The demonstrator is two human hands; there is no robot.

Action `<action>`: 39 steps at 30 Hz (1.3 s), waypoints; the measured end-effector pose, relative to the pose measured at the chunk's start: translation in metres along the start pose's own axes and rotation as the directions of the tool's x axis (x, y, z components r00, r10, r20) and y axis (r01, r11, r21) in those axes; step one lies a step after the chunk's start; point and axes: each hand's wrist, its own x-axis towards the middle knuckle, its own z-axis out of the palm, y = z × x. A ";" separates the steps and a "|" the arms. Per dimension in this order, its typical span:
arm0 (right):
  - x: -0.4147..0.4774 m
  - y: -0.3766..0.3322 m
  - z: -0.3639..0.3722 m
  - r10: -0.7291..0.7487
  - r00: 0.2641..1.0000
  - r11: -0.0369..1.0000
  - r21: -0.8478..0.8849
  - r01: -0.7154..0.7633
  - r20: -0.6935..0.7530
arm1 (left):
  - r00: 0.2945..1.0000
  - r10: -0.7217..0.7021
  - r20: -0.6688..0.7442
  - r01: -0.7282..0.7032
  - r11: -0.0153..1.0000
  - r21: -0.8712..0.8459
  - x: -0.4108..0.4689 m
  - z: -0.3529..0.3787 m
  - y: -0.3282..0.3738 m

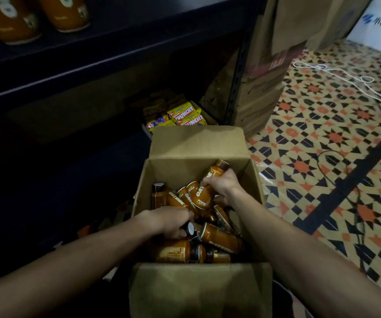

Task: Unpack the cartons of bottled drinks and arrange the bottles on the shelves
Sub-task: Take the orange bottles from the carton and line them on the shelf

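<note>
On the patterned tile floor [322,125] stands an open carton [198,290] of jumbled brown bottles [221,238]. Nearer, the left hand [173,220] curls its fingers round a dark-capped bottle [190,228]. Farther, the right hand [222,188] has its fingers clamped on a tilted bottle [204,193] inside the carton.

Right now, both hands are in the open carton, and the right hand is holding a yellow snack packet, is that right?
Not quite. The head view shows both hands in the open carton, but the right hand grips an orange bottle, not a snack packet; the left hand grips another bottle near its cap. The yellow snack packets lie beyond the carton.
</note>
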 end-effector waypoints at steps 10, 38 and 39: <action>-0.044 -0.038 -0.002 -0.385 0.921 0.876 -0.289 0.386 0.062 | 0.969 -0.090 -0.229 0.062 0.990 -0.127 -0.059 -0.027 -0.044; -0.193 -0.277 -0.054 -0.911 0.404 0.411 -0.181 0.893 -0.076 | 0.564 -0.015 -0.826 0.177 0.979 0.103 -0.299 -0.350 0.034; -0.194 -0.285 -0.054 -0.914 0.399 0.405 -0.192 0.894 -0.071 | 0.560 -0.024 -0.828 0.207 0.972 0.112 -0.302 -0.358 0.034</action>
